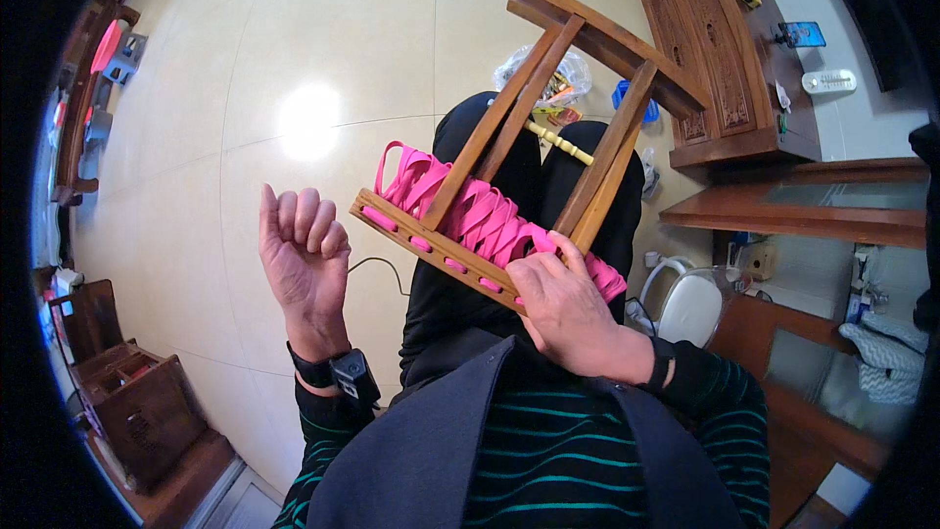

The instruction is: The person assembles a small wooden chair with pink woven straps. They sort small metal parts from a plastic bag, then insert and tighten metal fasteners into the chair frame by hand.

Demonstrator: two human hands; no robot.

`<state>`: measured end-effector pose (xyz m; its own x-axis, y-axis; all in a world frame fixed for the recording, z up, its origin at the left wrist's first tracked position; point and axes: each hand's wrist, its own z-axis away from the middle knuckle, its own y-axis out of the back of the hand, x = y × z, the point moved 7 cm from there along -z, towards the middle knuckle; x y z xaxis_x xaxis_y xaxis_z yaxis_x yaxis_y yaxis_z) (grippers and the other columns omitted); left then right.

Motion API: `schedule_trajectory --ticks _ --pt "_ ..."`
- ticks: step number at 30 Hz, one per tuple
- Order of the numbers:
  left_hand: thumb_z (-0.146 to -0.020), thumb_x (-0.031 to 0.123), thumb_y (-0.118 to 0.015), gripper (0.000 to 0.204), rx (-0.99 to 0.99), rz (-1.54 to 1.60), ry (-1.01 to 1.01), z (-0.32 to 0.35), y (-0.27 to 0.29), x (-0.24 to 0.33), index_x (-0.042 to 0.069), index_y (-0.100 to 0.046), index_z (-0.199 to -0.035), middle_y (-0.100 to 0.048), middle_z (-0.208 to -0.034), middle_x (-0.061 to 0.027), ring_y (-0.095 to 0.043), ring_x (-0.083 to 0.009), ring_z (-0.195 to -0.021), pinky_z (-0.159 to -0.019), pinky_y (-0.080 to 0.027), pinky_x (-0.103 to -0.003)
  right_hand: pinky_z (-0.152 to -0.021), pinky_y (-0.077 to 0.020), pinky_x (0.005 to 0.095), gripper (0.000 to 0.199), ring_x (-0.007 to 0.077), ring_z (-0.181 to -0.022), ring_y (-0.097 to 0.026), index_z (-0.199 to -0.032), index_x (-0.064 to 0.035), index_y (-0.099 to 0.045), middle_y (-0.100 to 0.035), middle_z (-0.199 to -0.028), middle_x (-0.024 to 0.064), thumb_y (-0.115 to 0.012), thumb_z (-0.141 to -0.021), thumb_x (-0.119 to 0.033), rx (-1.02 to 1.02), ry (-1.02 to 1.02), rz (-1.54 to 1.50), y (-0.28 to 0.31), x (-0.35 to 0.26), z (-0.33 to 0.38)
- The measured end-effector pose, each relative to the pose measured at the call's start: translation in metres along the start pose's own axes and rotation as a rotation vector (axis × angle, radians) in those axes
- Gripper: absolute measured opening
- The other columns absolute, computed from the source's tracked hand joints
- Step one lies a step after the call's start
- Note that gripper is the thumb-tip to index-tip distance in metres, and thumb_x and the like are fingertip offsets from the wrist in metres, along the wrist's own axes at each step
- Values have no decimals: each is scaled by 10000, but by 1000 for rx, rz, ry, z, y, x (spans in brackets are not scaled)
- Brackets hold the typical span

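Strap (480,214), bright pink and bunched, is carried in loops along the near rail (438,254) of a wooden frame (530,100) held over the lap; short pink stitches are seen along the rail's outer face, so the threading of the strap through the rail seems to be the step in hand; a steadied frame and a free strap end (drawn snug, presumably) would be called for next. The rail's right end is clamped by the right hand (576,309), its fingers touched by the strap; the left hand (306,260) is raised apart from the frame, fingers curled in, with nothing seen in it. The strap's end cannot be found in the tangle; the rail's right part is covered; the contents of a clear bag (574,73), partly hidden by the frame, can hardly be made out.
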<state>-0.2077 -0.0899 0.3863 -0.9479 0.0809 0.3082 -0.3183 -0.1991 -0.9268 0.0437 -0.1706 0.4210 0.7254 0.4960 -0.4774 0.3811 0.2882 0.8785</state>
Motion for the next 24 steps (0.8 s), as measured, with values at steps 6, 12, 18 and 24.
schedule_trajectory --ticks 6,12,18,24 --pt "-1012 380 -527 386 497 -523 211 3 118 -48 205 -415 -687 -311 -587 65 -291 -67 -496 -465 -231 -240 -1113 -336 531 485 361 -1044 -588 -1212 36 -483 -590 -1030 179 -666 -766 -15 -73 -15 -64 36 -7 -1" --pt "-1012 367 -493 195 407 -592 389 14 92 -97 188 -571 -1003 -451 -684 88 -375 -50 -530 -503 -287 -212 -1093 -369 520 548 377 -1087 -584 -1238 -13 -503 -600 -1076 192 -702 -727 -37 -166 -18 -70 72 -8 -12" --pt "-1062 402 -388 282 196 -232 544 11 35 -117 189 -544 -961 -399 -665 79 -284 -60 -492 -453 -210 -231 -1047 -422 470 584 428 -1160 -543 -1262 14 -499 -584 -1192 224 -694 -714 -43 -273 -86 5 111 2 -26" --pt "-1056 350 -446 268 280 -131 284 -25 2 -106 159 -550 -1212 -673 -1040 -19 -673 -155 -827 -533 -487 -282 -925 -490 427 539 413 -1083 -599 -1259 -6 -497 -597 -1132 233 -638 -739 -15 -288 -87 -26 129 13 -68"
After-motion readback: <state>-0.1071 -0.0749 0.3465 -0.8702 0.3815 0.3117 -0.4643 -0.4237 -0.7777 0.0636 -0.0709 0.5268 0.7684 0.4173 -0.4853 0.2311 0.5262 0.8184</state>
